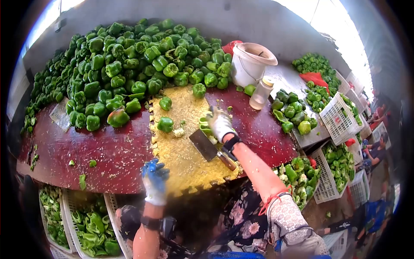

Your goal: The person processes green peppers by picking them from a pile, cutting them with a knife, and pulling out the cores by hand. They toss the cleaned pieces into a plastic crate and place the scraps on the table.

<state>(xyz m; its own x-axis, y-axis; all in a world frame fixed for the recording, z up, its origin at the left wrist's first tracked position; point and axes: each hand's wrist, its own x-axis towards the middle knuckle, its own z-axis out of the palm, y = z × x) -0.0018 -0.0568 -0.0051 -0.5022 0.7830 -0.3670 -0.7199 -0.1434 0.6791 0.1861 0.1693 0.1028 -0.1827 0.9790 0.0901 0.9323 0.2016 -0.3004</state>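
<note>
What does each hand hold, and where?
Nothing in the blue-gloved left hand. The white-gloved right hand covers a cut green pepper piece from above; grip unclear. The wooden-handled steel cleaver lies unheld.

A produce-packing shed: glossy green bell peppers point(129, 64) heaped on a long dark-red worktable point(112, 151), white plastic lattice crates point(338, 118) alongside.

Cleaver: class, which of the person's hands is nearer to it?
Right. The right hand is just beyond the cleaver, on cut pepper; the left hand is farther off, at the table's near edge.
</note>
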